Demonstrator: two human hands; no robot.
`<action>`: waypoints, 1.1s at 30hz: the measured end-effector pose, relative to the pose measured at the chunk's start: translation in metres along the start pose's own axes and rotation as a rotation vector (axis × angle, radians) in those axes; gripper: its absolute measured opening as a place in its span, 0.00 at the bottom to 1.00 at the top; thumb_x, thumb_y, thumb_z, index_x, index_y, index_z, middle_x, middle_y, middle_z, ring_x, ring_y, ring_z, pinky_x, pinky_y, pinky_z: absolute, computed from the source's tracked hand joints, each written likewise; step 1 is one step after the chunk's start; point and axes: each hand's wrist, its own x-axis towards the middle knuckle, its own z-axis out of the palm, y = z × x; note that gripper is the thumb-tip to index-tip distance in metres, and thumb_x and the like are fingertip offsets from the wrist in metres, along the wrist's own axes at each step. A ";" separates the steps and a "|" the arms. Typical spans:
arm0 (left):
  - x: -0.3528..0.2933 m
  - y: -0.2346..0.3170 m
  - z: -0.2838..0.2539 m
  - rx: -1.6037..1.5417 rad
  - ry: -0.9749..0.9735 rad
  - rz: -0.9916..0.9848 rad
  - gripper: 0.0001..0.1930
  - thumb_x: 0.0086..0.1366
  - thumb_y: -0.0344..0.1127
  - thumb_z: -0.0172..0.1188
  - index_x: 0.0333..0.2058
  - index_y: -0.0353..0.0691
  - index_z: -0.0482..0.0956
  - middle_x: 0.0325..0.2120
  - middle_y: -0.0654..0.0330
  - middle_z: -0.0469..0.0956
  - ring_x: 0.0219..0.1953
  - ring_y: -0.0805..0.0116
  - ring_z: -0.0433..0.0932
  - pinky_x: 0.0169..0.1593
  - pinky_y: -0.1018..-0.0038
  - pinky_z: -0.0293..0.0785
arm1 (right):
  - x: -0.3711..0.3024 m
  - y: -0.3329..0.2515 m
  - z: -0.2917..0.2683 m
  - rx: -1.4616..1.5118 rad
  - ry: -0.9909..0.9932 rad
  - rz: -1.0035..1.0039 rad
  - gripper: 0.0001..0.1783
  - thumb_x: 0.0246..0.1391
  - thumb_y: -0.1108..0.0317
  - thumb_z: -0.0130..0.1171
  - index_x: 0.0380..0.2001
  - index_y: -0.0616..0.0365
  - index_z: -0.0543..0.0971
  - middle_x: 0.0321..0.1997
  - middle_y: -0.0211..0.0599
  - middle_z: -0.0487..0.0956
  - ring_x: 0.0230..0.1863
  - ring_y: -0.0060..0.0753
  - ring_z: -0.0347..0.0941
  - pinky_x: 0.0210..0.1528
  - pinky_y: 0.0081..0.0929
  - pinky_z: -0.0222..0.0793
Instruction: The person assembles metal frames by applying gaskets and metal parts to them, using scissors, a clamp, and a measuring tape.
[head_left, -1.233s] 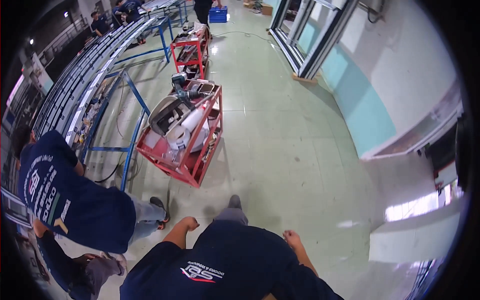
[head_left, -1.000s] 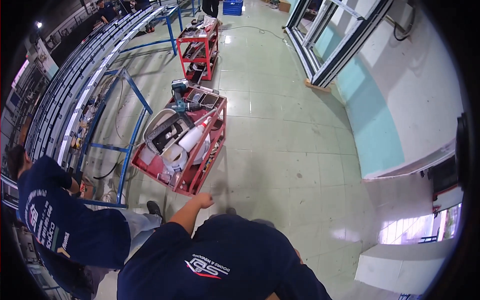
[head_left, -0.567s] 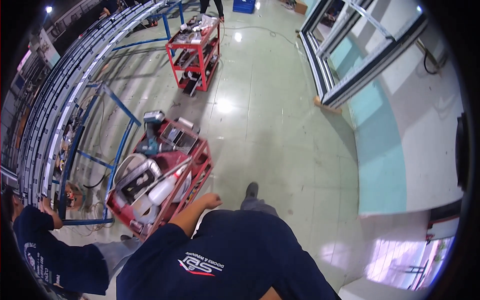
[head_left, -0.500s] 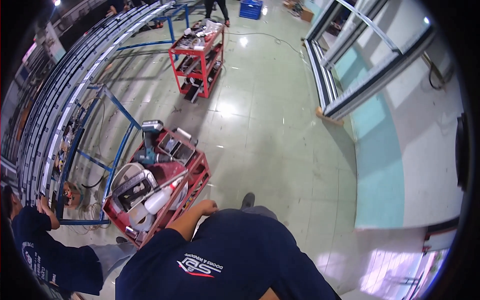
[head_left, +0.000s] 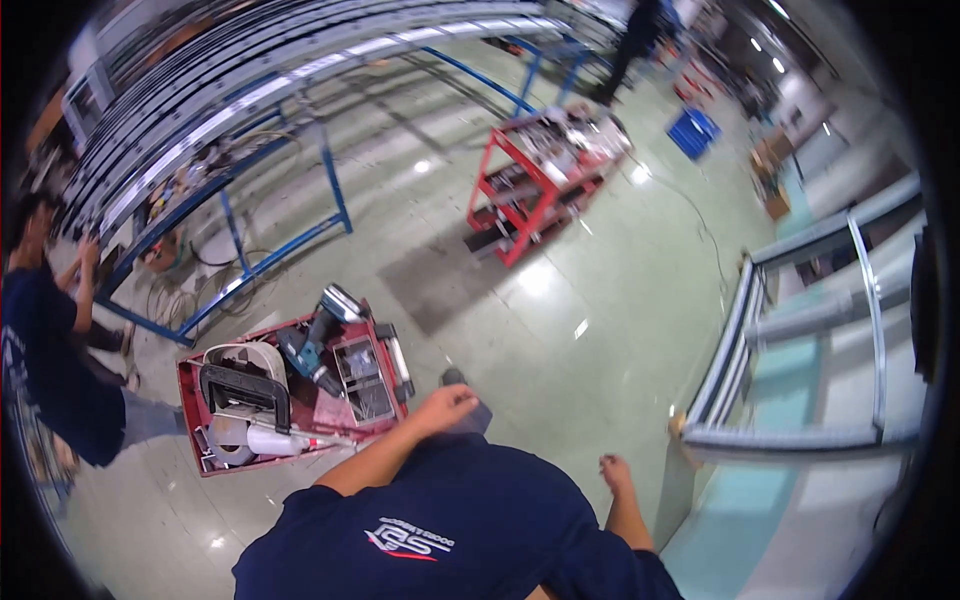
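Observation:
My left hand point(head_left: 447, 407) is held out ahead of my body, to the right of a red tool cart point(head_left: 187, 405). Its fingers are curled in, with nothing visible in them. My right hand point(head_left: 617, 474) hangs out to the right over the floor, fingers loosely bent and slightly apart, holding nothing I can see. On the cart lie a teal and black cordless drill point(head_left: 312, 350), a compartmented tray point(head_left: 364, 378), a white bottle point(head_left: 272, 441), a tape roll point(head_left: 230, 440) and a black-framed tool point(head_left: 245, 388). Neither hand touches these.
At far left, a person in a navy shirt point(head_left: 60, 350) stands at a blue-legged rack point(head_left: 335, 180) bearing long metal profiles point(head_left: 300, 70). A second red cart point(head_left: 520, 215) and a blue crate point(head_left: 693, 133) stand further off. A large window frame point(head_left: 790, 437) leans at right.
My view has turned left, so carts and window frame appear shifted. My left hand has moved forward from my body, and my right hand has come into view.

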 end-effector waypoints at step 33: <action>0.275 0.030 -0.486 -0.312 1.438 -0.311 0.16 0.73 0.44 0.66 0.48 0.37 0.87 0.39 0.55 0.88 0.41 0.66 0.85 0.49 0.67 0.81 | 0.550 -1.167 0.281 -0.810 -0.781 -1.264 0.27 0.67 0.47 0.62 0.51 0.62 0.86 0.44 0.54 0.89 0.46 0.52 0.87 0.53 0.44 0.80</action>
